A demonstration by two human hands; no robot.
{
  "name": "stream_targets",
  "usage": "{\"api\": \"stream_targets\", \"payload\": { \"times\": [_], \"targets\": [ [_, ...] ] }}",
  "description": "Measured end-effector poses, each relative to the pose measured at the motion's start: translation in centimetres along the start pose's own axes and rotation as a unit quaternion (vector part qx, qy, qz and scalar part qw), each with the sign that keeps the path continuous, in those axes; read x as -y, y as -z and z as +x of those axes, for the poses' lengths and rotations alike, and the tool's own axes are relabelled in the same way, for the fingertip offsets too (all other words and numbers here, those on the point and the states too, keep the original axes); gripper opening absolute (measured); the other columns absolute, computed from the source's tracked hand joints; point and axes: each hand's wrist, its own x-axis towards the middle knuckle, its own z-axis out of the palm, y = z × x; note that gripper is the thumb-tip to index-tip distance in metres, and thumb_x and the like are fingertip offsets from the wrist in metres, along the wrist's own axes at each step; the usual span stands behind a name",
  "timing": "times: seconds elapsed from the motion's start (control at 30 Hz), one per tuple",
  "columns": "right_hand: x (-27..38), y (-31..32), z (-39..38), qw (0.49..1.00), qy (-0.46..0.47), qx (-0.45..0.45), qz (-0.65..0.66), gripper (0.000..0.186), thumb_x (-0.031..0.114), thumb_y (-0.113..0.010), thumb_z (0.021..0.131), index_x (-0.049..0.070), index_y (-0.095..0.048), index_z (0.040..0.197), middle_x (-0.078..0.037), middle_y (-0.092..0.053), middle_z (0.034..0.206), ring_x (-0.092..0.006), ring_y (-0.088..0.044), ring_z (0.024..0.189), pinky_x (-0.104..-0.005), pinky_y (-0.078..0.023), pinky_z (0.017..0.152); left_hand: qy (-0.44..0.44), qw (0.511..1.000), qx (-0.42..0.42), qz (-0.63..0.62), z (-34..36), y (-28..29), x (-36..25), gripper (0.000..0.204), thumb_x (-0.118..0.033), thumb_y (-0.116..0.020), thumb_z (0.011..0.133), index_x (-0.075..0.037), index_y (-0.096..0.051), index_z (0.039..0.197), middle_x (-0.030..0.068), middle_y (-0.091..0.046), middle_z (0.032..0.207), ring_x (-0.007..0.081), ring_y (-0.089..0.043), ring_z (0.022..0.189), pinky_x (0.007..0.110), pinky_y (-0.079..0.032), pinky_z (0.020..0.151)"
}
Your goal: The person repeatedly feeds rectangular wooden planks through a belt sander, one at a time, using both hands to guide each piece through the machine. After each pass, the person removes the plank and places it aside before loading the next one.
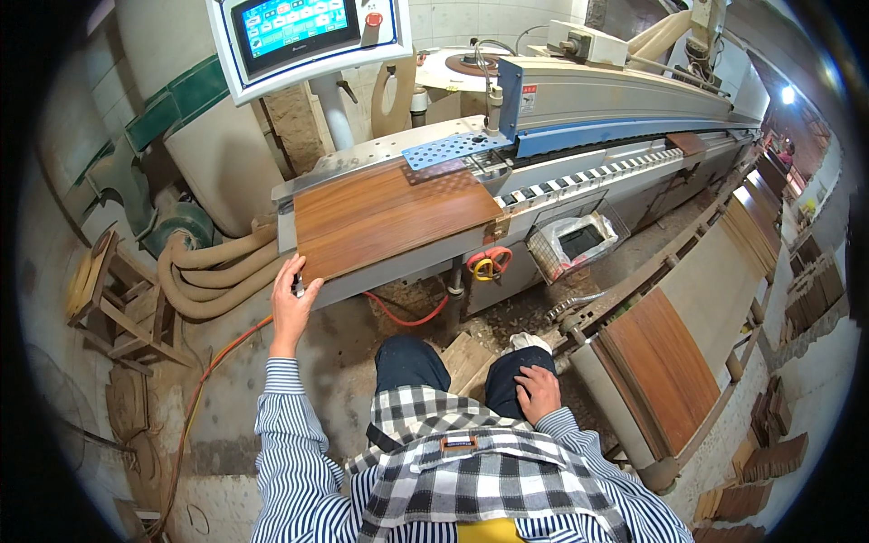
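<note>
A brown wood-grain panel (398, 217) lies flat on the near end of a long machine's table. My left hand (290, 303) is at the panel's near left corner, its fingertips by the left edge and its thumb stretched out apart from them. Something small and dark shows between thumb and fingers, too small to name. On my right knee rests my right hand (539, 393), fingers spread, holding nothing. A perforated blue plate (453, 149) overhangs the panel's far right part, where the machine's feed track (588, 176) begins.
A control screen (299, 32) stands beyond the panel. To my right, a stack of similar panels (665, 362) lies on a roller conveyor (620, 412). A lined wire basket (579, 244) and red-handled scissors (490, 262) hang on the machine's side. Thick hoses (217, 271) and a wooden stool (122, 303) are at left.
</note>
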Motion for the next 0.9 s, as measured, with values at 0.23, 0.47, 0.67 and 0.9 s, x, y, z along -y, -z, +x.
{"api": "stream_targets", "payload": {
  "times": [0.23,0.47,0.67,0.9],
  "targets": [
    [0.2,0.3,0.2,1.0,-0.011,0.021,-0.002,0.027,0.016,-0.062,0.086,0.004,-0.069,0.108,-0.014,-0.061,0.125,-0.0347,-0.049,0.123,-0.0484,-0.036,0.106,-0.033,0.994,-0.012,0.108,0.7,-1.4,-1.5,0.056,-0.035,-0.077,0.079,-0.008,-0.061,0.125,0.0164,-0.058,0.133,0.0301,-0.041,0.136,0.051,-0.015,0.118],
    [0.2,0.3,0.1,1.0,-0.013,0.016,0.004,0.026,0.015,-0.062,0.086,0.004,-0.07,0.108,-0.014,-0.062,0.125,-0.0343,-0.049,0.123,-0.0478,-0.037,0.106,-0.09,0.989,0.0,0.121,2.1,-5.9,-4.3,0.054,-0.039,-0.076,0.079,-0.009,-0.062,0.123,0.0157,-0.061,0.128,0.0306,-0.044,0.134,0.054,-0.016,0.117],
    [-0.4,0.4,0.5,0.998,-0.017,-0.024,0.052,0.025,0.013,-0.063,0.084,0.004,-0.069,0.107,-0.015,-0.065,0.119,-0.0344,-0.054,0.117,-0.0457,-0.041,0.102,-0.153,0.979,0.057,0.12,3.2,-9.6,-6.1,0.054,-0.036,-0.064,0.09,-0.01,-0.051,0.135,0.0143,-0.058,0.133,0.0307,-0.043,0.134,0.052,-0.019,0.116],
    [-7.1,5.4,4.5,0.977,0.024,-0.165,-0.131,0.037,0.005,-0.065,0.074,0.004,-0.062,0.111,-0.016,-0.06,0.12,-0.036,-0.054,0.115,-0.0472,-0.041,0.099,-0.228,0.951,0.019,0.206,2.4,-11.7,-6.0,0.054,-0.03,-0.063,0.091,-0.01,-0.048,0.138,0.008,-0.053,0.14,0.0241,-0.049,0.128,0.045,-0.031,0.109]
  ]
}}
